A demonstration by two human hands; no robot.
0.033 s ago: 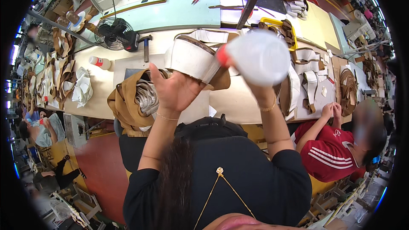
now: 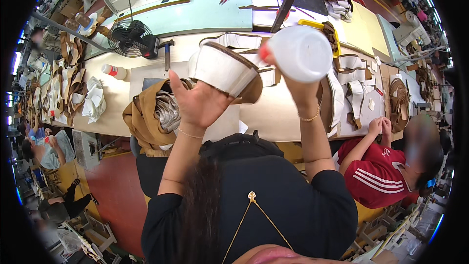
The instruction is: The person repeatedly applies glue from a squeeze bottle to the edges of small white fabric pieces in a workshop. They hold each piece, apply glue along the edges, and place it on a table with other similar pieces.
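My left hand point(image 2: 201, 105), thumb spread upward, supports a curved brown leather piece with a white lining point(image 2: 225, 71); its fingers pass behind the piece and are partly hidden. Tipped on its side in my right hand point(image 2: 299, 90) is a translucent white plastic bottle point(image 2: 303, 54), base toward me. The bottle's red cap end point(image 2: 265, 53) points left, just beyond the leather piece's upper right edge. My right fingers are mostly hidden behind the bottle.
A rolled brown bundle point(image 2: 149, 112) lies by my left wrist. Farther off are a second bottle point(image 2: 115, 72), a hammer point(image 2: 167, 55) and a black fan point(image 2: 129, 38). Strips point(image 2: 354, 88) lie to the right, beside a seated person in a red shirt point(image 2: 376, 171).
My right hand has moved the bottle slightly away from me, and its red end has shifted right, off the leather piece's edge. The left hand has barely moved.
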